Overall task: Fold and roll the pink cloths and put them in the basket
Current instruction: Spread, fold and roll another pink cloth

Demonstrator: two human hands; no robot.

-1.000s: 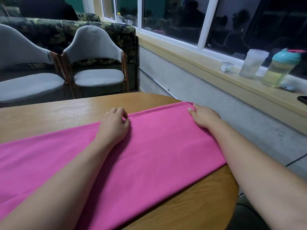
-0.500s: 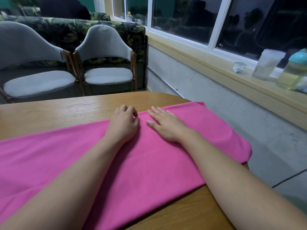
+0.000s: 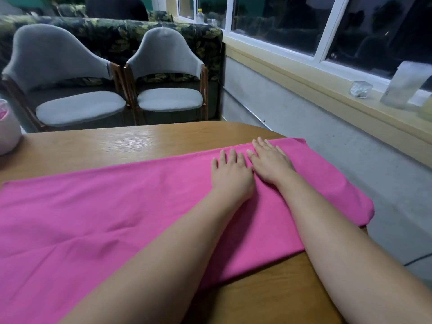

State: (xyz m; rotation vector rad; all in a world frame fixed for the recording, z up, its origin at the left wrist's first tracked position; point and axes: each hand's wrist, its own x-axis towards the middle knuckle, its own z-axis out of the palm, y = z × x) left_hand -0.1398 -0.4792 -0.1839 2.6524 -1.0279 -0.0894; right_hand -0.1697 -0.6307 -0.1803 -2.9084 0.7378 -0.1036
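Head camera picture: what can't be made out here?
Head view:
basket: cut off by the left edge, contents unclear.
pink cloth: left end runs off the frame; forearms cover part.
plastic cup: cut by the right edge.
window: dark, only reflections.

The scene is taken in by a single wide-angle camera worn on the head, pointed forward and down along both forearms. The left hand (image 3: 231,176) and the right hand (image 3: 271,162) are framed close, just right of centre. The worktop (image 3: 117,146) is seen around and left of the hands, two grey chairs (image 3: 163,54) are caught beyond them, and a window sill (image 3: 327,85) to their right.
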